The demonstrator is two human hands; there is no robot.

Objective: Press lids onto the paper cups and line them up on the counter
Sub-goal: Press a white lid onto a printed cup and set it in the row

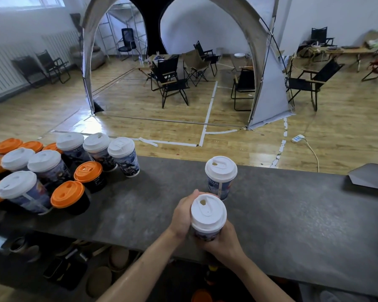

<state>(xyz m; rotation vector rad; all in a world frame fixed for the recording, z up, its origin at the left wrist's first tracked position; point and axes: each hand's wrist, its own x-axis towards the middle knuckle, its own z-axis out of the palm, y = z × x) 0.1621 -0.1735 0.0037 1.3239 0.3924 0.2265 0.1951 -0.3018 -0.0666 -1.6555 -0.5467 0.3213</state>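
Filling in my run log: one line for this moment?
stage: lidding | left hand and right hand: grip white-lidded cup | lidded cup stands behind on counter

Indoor hall: tent [183, 29], folding chairs [170, 79], counter [292, 214].

Bare forearms [140, 267], no sleeves

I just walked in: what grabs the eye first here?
Front and centre, the left hand and right hand clasp a white-lidded cup over the grey counter. A second lidded cup stands just beyond it. At far left crowds a cluster of orange-lidded and white-lidded cups.
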